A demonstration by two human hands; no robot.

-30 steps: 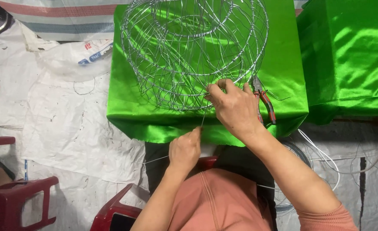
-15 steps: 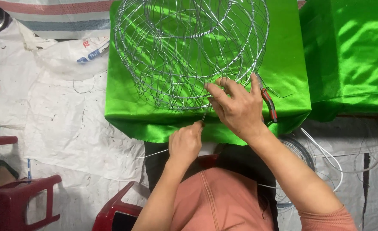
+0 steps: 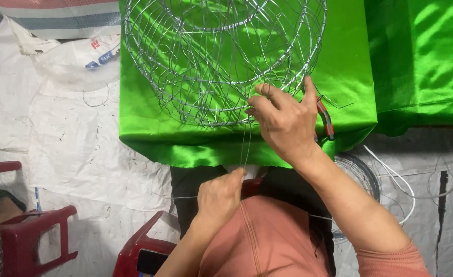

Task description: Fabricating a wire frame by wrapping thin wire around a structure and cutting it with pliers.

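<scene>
- Red plastic stool (image 3: 42,238), lower left: stands on the white sheeting (image 3: 67,133), well apart from the work. No hazard judged from it.
- White plastic bag (image 3: 78,64), upper left: lies crumpled just beside the green cloth. Loose wire ends could catch in it if the frame is swung that way.
- Green satin cloth (image 3: 196,141): drapes the low table and bears the frame. The fabric looks slippery, so a hard pull on the strand could slide the frame toward the person, and cut wire tips could snag the weave.
- Round wire frame (image 3: 221,51): silver, cage-like, built of hoops and ribs, resting on the cloth at top centre. Many ends jut out at its near rim; these could scratch a finger.
- Left hand (image 3: 219,197): low, near the chest, fingers pinched shut on the lower end of a thin wire strand (image 3: 245,146). Too much tension could kink or snap the strand, or let it slip and whip back.
- Right hand (image 3: 285,123): at the near rim of the frame, fingers curled and closed on the upper end of the strand where it meets a rib. A loose grip here would let the wrap slacken.
- Red-handled pliers (image 3: 327,119): lie on the cloth just behind the right hand, near the table edge; a nudge of the wrist could knock them off.
- Coiled wire (image 3: 362,174), floor at right: its loops could tangle.
</scene>
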